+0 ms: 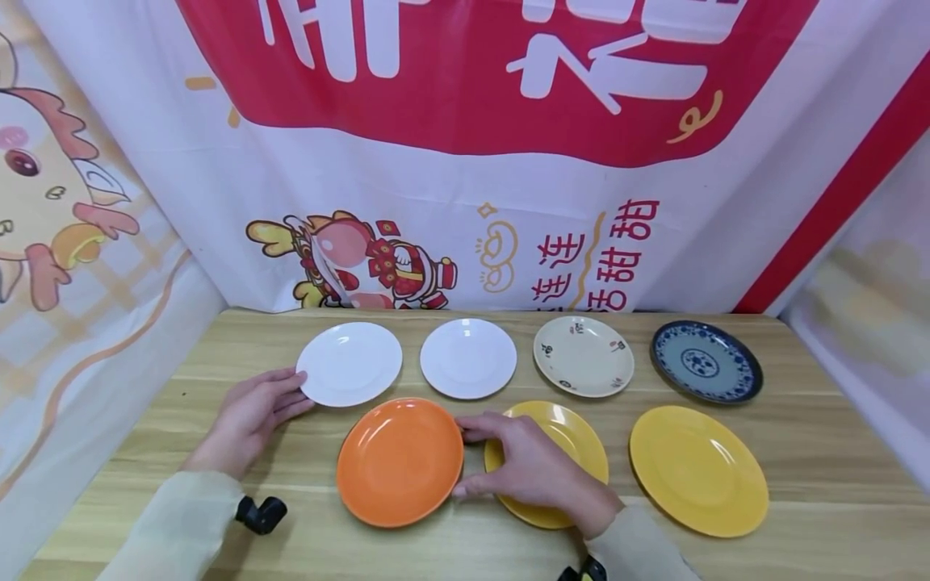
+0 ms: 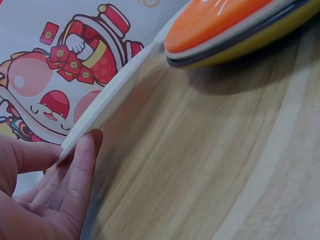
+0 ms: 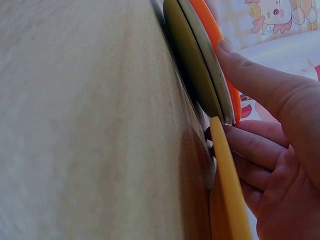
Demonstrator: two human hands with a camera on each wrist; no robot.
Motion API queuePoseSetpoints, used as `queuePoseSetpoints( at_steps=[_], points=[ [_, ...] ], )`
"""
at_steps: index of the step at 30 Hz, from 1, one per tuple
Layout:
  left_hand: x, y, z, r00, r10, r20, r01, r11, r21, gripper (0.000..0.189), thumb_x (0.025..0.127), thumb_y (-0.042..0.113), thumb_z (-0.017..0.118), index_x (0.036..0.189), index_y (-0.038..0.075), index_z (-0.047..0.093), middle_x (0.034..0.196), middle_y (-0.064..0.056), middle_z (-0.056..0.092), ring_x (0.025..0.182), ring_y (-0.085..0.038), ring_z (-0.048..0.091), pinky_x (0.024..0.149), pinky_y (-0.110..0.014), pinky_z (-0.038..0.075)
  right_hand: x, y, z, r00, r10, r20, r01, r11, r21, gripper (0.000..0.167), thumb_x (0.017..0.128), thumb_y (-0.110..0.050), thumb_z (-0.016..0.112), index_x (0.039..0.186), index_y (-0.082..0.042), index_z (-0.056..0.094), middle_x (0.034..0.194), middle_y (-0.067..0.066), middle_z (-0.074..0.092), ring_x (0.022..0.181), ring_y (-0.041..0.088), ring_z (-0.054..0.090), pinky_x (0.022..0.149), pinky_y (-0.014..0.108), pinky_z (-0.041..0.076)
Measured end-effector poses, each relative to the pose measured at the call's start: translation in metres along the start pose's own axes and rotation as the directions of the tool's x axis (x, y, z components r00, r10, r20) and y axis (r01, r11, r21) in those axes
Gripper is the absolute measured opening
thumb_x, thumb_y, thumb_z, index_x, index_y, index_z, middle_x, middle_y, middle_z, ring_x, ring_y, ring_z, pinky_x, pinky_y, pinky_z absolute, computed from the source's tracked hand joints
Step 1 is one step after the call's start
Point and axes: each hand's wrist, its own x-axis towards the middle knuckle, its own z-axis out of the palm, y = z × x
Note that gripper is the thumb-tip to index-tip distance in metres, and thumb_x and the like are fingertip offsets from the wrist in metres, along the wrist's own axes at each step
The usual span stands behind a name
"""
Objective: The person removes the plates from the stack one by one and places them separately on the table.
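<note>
In the head view my left hand (image 1: 250,415) pinches the left rim of a white plate (image 1: 350,365). The left wrist view shows the thumb above that rim and the fingers (image 2: 82,175) below it. My right hand (image 1: 526,464) holds the right edge of a stack topped by an orange plate (image 1: 400,464). In the right wrist view its thumb (image 3: 250,75) touches the orange rim, while the other fingers reach round the stack's lower edge. Under the orange plate are a whitish plate (image 3: 205,55) and an olive-yellow one (image 3: 187,60). A yellow plate (image 1: 574,440) lies partly beneath my right hand.
Behind are a second white plate (image 1: 468,359), a cream plate with small motifs (image 1: 584,357) and a blue-patterned plate (image 1: 707,361). Another yellow plate (image 1: 697,470) lies at the right. A printed cloth (image 1: 465,234) hangs along the wooden table's (image 1: 305,541) back edge.
</note>
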Motion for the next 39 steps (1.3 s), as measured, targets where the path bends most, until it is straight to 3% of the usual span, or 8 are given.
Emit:
queuePoseSetpoints(
  at_steps=[4, 12, 22, 30, 39],
  points=[
    [0.004, -0.001, -0.001, 1.0, 0.006, -0.024, -0.005, 0.999, 0.039, 0.073, 0.109, 0.015, 0.064, 0.165, -0.009, 0.025, 0.116, 0.004, 0.068, 0.092, -0.002, 0.075, 0.094, -0.025, 0.065, 0.0, 0.001, 0.001, 1.0, -0.001, 0.003, 0.001, 1.0, 0.003, 0.084, 0.077, -0.045, 0.097, 0.149, -0.019, 0.065, 0.132, -0.014, 0.077, 0.132, 0.009, 0.066, 0.125, 0.047, 0.046],
    [0.007, 0.0, 0.001, 0.995, 0.064, -0.077, -0.046, 0.977, 0.208, 0.066, 0.107, 0.017, 0.066, 0.157, -0.015, 0.037, 0.118, -0.005, 0.067, 0.086, -0.003, 0.075, 0.088, -0.026, 0.067, 0.0, 0.002, 0.001, 1.0, -0.009, 0.004, 0.009, 1.0, 0.0, 0.083, 0.077, -0.047, 0.097, 0.149, -0.019, 0.065, 0.131, -0.015, 0.077, 0.132, 0.008, 0.066, 0.124, 0.047, 0.047],
    [0.01, 0.003, 0.002, 0.992, 0.049, -0.112, -0.017, 0.964, 0.267, 0.059, 0.107, 0.02, 0.067, 0.152, -0.012, 0.045, 0.103, 0.0, 0.071, 0.081, -0.004, 0.075, 0.084, -0.028, 0.068, 0.0, 0.002, 0.0, 1.0, 0.004, 0.008, -0.004, 1.0, -0.005, 0.083, 0.078, -0.048, 0.096, 0.15, -0.02, 0.064, 0.132, -0.016, 0.077, 0.133, 0.008, 0.065, 0.125, 0.048, 0.046],
    [0.01, 0.004, 0.007, 0.987, 0.086, -0.134, -0.034, 0.936, 0.351, 0.05, 0.106, 0.016, 0.068, 0.142, -0.014, 0.051, 0.085, 0.002, 0.072, 0.071, -0.006, 0.072, 0.073, -0.025, 0.067, 0.001, 0.001, 0.0, 1.0, -0.01, 0.005, 0.01, 1.0, -0.019, 0.083, 0.078, -0.047, 0.097, 0.149, -0.019, 0.065, 0.131, -0.015, 0.077, 0.131, 0.007, 0.066, 0.125, 0.047, 0.046],
    [0.01, 0.005, 0.014, 0.982, 0.084, -0.17, -0.007, 0.912, 0.411, 0.041, 0.107, 0.017, 0.067, 0.135, -0.01, 0.055, 0.085, -0.001, 0.072, 0.07, -0.007, 0.071, 0.07, -0.024, 0.066, 0.0, 0.002, -0.001, 1.0, -0.013, -0.002, 0.013, 1.0, -0.021, 0.083, 0.078, -0.047, 0.097, 0.149, -0.019, 0.065, 0.13, -0.015, 0.077, 0.131, 0.008, 0.066, 0.125, 0.047, 0.045]
  ],
)
